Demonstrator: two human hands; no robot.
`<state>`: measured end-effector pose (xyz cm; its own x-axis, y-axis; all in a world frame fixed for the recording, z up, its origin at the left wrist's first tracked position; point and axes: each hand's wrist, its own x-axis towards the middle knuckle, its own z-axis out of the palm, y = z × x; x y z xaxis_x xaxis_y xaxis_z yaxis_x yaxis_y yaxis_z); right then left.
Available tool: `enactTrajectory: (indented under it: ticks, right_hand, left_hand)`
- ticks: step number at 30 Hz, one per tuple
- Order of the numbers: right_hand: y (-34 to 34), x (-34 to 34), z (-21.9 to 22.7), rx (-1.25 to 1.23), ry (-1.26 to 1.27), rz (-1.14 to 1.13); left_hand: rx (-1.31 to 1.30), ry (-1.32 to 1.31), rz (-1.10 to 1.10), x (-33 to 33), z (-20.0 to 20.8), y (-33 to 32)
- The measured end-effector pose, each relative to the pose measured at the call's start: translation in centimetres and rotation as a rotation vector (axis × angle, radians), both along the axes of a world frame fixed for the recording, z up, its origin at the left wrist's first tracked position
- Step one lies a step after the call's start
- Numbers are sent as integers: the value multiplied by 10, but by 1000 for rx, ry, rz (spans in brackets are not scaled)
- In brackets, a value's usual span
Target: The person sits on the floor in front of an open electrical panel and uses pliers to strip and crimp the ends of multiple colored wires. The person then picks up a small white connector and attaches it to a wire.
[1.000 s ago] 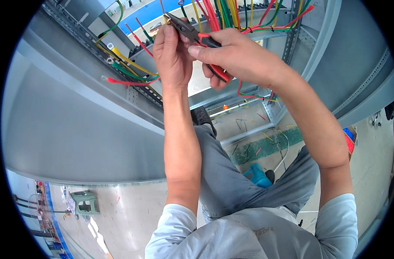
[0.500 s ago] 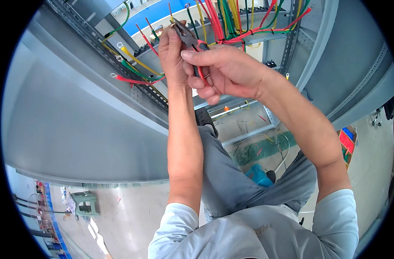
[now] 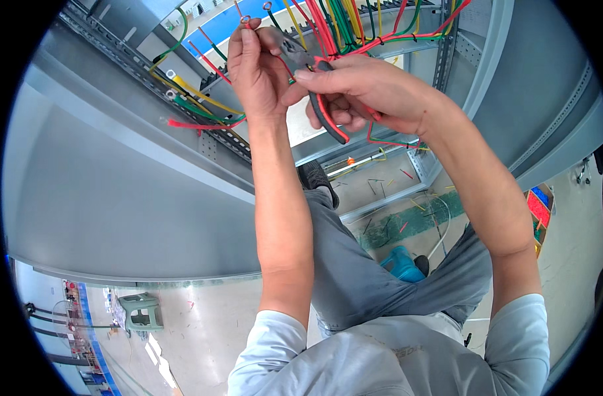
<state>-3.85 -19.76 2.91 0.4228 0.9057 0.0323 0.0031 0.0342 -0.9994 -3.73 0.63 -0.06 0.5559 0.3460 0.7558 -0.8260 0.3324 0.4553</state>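
My left hand [image 3: 256, 76] is closed, thumb and fingers pinching a red wire [image 3: 247, 25] just below its bare copper end, which is bent into a small loop. Most of that wire is hidden behind the hand. In my right hand [image 3: 367, 89] is a pair of pliers [image 3: 326, 119] with red and black handles. Their grey jaws point up and left, beside the left fingers and apart from the copper loop. The handles are spread. Just right of the loop, a dark wire [image 3: 268, 8] also ends in a copper loop.
Bundled red, green and yellow wires [image 3: 344, 30] hang inside the grey metal cabinet frame [image 3: 443, 59]. Lugged cables [image 3: 205, 123] stick out at left. A large grey panel [image 3: 136, 191] stands beside my left arm. Wire scraps lie below; a green stool [image 3: 141, 311] and parts box [image 3: 539, 214] stand farther off.
The pliers have come off the wire end and moved right and down, their handles now spread. My left hand has shifted slightly left, and the copper loop shows above its fingertips.
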Motion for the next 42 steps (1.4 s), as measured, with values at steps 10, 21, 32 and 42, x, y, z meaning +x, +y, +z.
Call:
enactTrajectory:
  ticks: [10, 21, 32, 42]
  right_hand:
    - [26, 11, 9, 166, 217, 287]
    - [30, 17, 17, 210, 356, 485]
    - [24, 21, 21, 165, 452, 512]
    - [29, 40, 11, 116, 400, 629]
  left_hand:
    - [77, 126, 63, -12, -3, -1]
    - [-66, 176, -171, -15, -16, 9]
    - [-54, 186, -183, -31, -11, -2]
    - [43, 117, -326, -30, -19, 13]
